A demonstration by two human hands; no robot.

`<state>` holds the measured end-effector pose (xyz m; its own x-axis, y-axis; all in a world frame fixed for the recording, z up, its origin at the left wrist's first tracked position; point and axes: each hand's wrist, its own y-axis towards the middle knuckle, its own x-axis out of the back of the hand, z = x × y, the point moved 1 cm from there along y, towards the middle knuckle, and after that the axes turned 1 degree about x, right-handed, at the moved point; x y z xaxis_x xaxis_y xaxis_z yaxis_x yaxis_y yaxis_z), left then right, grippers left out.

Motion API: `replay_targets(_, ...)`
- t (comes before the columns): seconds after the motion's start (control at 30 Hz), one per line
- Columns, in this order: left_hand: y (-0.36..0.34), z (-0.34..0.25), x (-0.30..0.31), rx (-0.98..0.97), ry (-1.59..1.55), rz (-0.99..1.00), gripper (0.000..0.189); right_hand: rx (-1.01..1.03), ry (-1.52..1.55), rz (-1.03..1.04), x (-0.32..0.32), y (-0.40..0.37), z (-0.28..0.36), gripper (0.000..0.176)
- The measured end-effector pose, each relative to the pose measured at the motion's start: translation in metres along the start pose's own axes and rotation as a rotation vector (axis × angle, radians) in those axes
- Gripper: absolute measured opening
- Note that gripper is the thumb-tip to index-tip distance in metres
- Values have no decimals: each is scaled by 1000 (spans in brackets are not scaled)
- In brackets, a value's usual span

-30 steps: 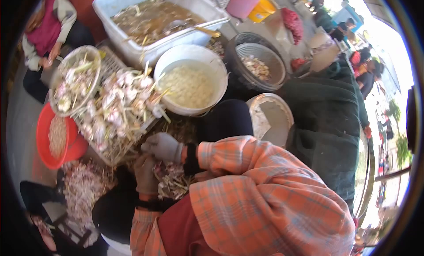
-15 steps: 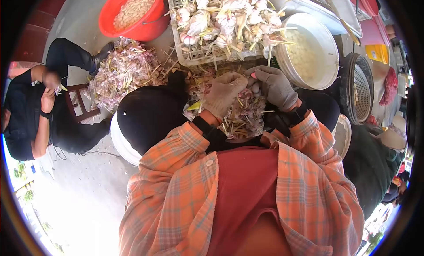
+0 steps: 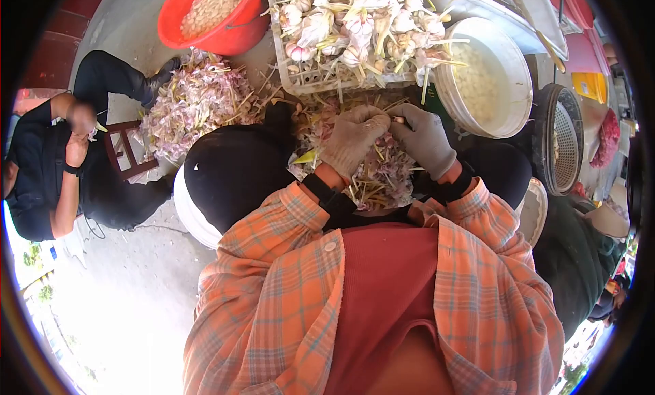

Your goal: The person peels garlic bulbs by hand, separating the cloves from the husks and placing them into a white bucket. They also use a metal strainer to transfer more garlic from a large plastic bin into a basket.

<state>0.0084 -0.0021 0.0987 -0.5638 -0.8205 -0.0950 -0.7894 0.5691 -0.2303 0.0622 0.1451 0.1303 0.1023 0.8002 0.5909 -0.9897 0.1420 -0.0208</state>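
My left hand (image 3: 354,140) and my right hand (image 3: 426,140), both in pale grey work gloves, meet fingertip to fingertip over a heap of garlic skins and stems (image 3: 382,177) between my knees. The left fingers are curled in a pinch, and what lies inside them is hidden. My right thumb and fingers are closed too, with a small pale pinkish bit and something dark at their tips, too small to name. Just beyond the hands, a white plastic crate (image 3: 310,86) holds a pile of garlic bulbs (image 3: 358,26) with stems attached.
A white bucket (image 3: 525,98) with peeled cloves in liquid stands right of the crate. At the back left is a red basin (image 3: 235,40) of cloves, near another heap of garlic skins (image 3: 198,112). A seated person (image 3: 48,170) works at the left. Round sieves (image 3: 563,139) stand at the right.
The view has shifted slightly, so most things sit a little further right. My hands stay together; the right fingers have turned and the pink spot at their tips shows less.
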Motion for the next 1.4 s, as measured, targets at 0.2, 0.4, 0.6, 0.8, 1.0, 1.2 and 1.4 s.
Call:
replay_targets(0.2, -4, -8, -4, -18, 90, -1, 21, 178, -220, -13, -6, -1, -9, 17)
replay_targets(0.4, -1, -10, -4, -306, 542, -102, 17, 117, -352, 91, -8, 2, -8, 12)
replay_targets(0.6, -1, -16, -7, -351, 709, -138, 14, 61, -217, 105, -2, 0, 0, 14)
replay_targets(0.8, 6, -3, -2, -303, 431, -112, 12, -105, 140, 167, 4, -2, 10, 21)
replay_targets(1.0, 4, 13, 0, 136, -288, 8, 10, -309, 489, 198, 2, -3, 6, 21)
replay_targets(1.2, 5, 16, 4, 171, -418, 6, 12, -240, 472, 148, 1, -4, 9, 18)
replay_targets(1.4, 4, 14, 1, 218, -275, -23, 13, -261, 522, 176, -3, -5, 2, 10)
